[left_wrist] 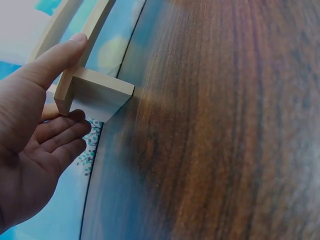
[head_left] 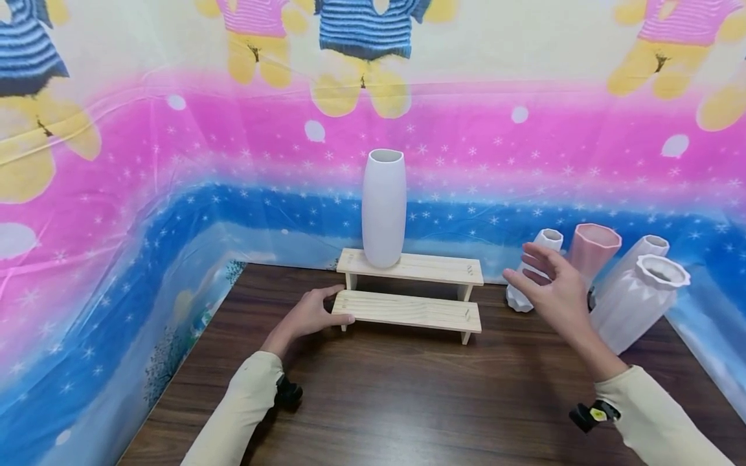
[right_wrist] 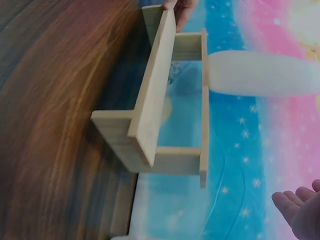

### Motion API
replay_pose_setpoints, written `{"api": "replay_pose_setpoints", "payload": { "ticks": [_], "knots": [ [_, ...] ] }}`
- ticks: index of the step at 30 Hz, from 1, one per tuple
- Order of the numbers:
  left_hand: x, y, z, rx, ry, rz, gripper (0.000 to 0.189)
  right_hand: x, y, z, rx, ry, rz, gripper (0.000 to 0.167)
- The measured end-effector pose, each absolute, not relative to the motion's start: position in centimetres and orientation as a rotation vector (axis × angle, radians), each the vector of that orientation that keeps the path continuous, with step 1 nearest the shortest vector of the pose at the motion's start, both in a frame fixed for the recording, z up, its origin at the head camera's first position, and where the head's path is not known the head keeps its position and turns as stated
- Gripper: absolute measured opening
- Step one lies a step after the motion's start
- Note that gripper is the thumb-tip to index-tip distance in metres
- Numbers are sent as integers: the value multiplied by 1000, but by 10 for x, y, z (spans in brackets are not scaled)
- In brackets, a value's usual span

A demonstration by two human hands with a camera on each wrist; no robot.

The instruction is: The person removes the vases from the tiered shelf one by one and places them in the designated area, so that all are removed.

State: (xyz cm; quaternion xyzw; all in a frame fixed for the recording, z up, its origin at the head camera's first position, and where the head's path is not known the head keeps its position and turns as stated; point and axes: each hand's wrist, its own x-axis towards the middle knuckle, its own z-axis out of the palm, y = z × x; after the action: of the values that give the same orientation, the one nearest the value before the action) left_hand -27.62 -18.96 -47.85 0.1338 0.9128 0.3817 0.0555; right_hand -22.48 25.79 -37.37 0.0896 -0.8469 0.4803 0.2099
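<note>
A two-step wooden stand [head_left: 416,309] stands toward the back of the dark table. My left hand [head_left: 307,315] grips the left end of its lower step; in the left wrist view the thumb lies on the board [left_wrist: 64,92] and the fingers curl beneath. On the upper step, left of its middle, a tall white vase [head_left: 383,210] stands upright. My right hand [head_left: 555,288] is raised at the right, holding nothing, fingers spread and slightly bent. It overlaps a small white vase [head_left: 519,300] in the head view and partly hides it.
Behind my right hand are a pink vase [head_left: 591,252], a slim white vase [head_left: 635,262] and a wider white vase [head_left: 629,304] with a flared rim. A printed cloth [head_left: 466,155] hangs along the back and sides of the brown wooden table [head_left: 373,395].
</note>
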Motion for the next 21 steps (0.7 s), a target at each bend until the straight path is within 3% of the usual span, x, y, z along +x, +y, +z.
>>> {"api": "replay_pose_setpoints", "payload": {
  "ticks": [8, 21],
  "knots": [
    [-276, -188, -479, 410, 2777, 1144, 92, -242, 229, -363, 360, -2370, 1420, 69],
    [-276, -189, -476, 394, 2771, 1145, 91, -280, 180, -356, 477, -2420, 1581, 82]
  ]
}}
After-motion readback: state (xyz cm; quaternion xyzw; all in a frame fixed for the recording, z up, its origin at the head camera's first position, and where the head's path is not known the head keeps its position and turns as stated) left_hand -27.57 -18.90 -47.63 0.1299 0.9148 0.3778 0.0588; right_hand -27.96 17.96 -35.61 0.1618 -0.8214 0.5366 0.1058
